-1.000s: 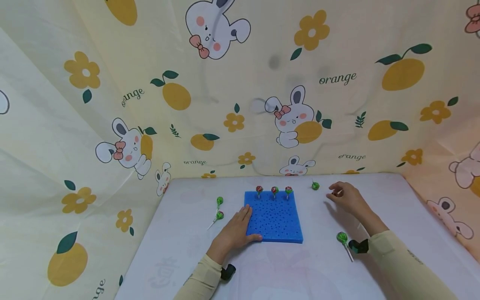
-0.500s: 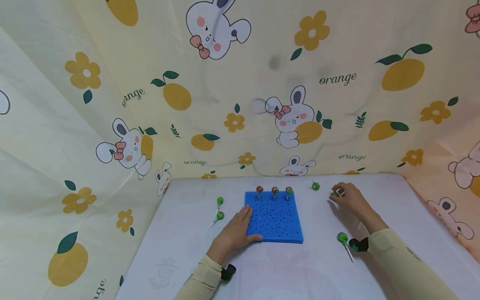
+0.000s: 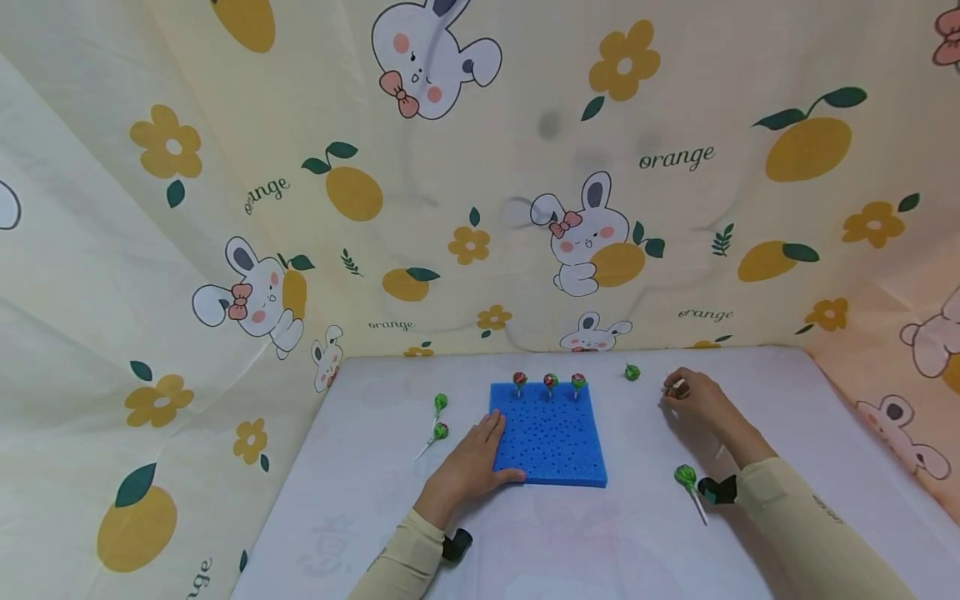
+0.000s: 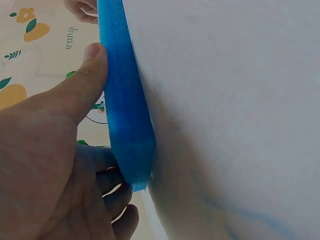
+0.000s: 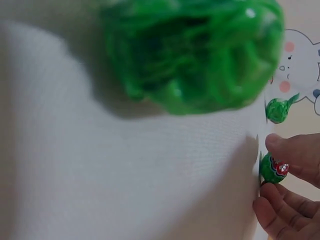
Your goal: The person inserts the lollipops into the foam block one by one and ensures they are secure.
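Note:
A blue foam block (image 3: 551, 437), dotted with small holes, lies on the table with three lollipops (image 3: 551, 380) upright along its far edge. My left hand (image 3: 468, 462) rests at the block's near left corner, its thumb along the near edge and its fingers along the left side. To the right of the block, my right hand (image 3: 705, 400) pinches a lollipop (image 5: 274, 171) in a green and red wrapper between thumb and fingers, low over the table. The held lollipop's stick is mostly hidden by the hand.
Two green lollipops (image 3: 440, 402) lie left of the block. A green lollipop (image 3: 632, 372) lies at the back, left of the right hand. A green lollipop (image 3: 685, 476) is beside the right wrist. A patterned cloth (image 3: 480, 208) rises behind the white table (image 3: 570, 542).
The lollipop in my right hand has turned, showing green half a second ago and darker red-brown now. The right hand has shifted slightly right. My left hand has stayed in place on the block.

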`<state>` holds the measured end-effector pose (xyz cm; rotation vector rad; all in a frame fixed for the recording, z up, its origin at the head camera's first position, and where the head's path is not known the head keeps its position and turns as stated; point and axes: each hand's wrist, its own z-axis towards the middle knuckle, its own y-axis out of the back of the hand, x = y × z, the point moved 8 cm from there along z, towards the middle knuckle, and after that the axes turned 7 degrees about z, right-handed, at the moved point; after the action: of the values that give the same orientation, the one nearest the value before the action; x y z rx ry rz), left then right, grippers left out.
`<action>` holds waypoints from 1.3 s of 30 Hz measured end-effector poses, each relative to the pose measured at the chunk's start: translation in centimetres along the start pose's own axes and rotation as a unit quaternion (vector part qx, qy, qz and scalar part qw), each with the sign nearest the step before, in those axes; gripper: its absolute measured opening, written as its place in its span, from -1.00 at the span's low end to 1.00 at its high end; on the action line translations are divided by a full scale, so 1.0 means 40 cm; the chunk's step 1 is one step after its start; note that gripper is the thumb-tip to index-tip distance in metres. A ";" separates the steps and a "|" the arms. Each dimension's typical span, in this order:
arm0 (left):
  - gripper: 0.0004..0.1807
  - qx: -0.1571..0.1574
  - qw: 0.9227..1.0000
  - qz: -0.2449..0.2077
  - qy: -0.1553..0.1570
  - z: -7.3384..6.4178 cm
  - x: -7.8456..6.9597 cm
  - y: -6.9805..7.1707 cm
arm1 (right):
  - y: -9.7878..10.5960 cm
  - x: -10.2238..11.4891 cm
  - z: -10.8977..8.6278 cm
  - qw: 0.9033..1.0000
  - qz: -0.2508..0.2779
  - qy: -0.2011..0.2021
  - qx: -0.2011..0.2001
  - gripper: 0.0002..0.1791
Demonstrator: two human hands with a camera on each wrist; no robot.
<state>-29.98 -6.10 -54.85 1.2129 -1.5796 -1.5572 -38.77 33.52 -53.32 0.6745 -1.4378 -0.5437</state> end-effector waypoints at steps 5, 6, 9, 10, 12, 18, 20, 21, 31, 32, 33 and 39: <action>0.16 0.000 1.000 0.002 0.000 0.000 0.000 -0.003 | -0.006 -0.004 -0.007 1.000 -0.007 -0.016 0.004 -0.68; 0.17 -0.001 1.000 0.002 0.000 0.001 0.000 -0.004 | -0.007 -0.003 -0.009 1.000 -0.009 -0.020 0.005 -0.67; 0.17 -0.001 1.000 0.002 0.001 0.001 0.000 -0.004 | -0.010 -0.001 -0.015 0.999 -0.011 -0.030 0.008 -0.68; 0.17 -0.001 1.000 0.003 0.001 0.001 0.000 -0.004 | -0.011 0.000 -0.017 0.999 -0.011 -0.034 0.010 -0.69; 0.16 -0.002 1.000 0.004 0.001 0.001 0.000 -0.003 | -0.012 -0.001 -0.020 0.999 -0.011 -0.041 0.015 -0.70; 0.16 0.000 1.000 0.003 0.000 -0.001 -0.001 -0.001 | -0.016 -0.008 -0.026 0.998 -0.013 -0.047 0.025 -0.74; 0.16 0.001 1.000 0.003 0.000 -0.001 -0.001 -0.001 | -0.017 -0.008 -0.028 0.999 -0.014 -0.045 0.026 -0.75; 0.16 0.000 1.000 0.004 0.000 0.000 -0.001 -0.002 | -0.018 -0.007 -0.028 0.999 -0.013 -0.044 0.028 -0.75; 0.17 -0.001 1.000 0.000 0.001 0.002 0.001 -0.004 | -0.026 0.014 -0.035 0.998 -0.005 -0.040 0.039 -0.74; 0.17 -0.001 1.000 -0.001 0.001 0.002 0.001 -0.004 | -0.026 0.017 -0.035 0.999 -0.007 -0.037 0.039 -0.74; 0.17 -0.001 1.000 -0.001 0.001 0.002 0.001 -0.004 | -0.026 0.021 -0.036 0.999 -0.008 -0.032 0.039 -0.75; 0.17 -0.003 1.000 0.002 -0.003 0.001 0.001 -0.003 | -0.026 0.052 -0.047 1.000 -0.008 -0.004 0.030 -0.73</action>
<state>-30.00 -6.12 -54.97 1.2035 -1.5792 -1.5627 -36.68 31.51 -52.60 0.7317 -1.4612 -0.5173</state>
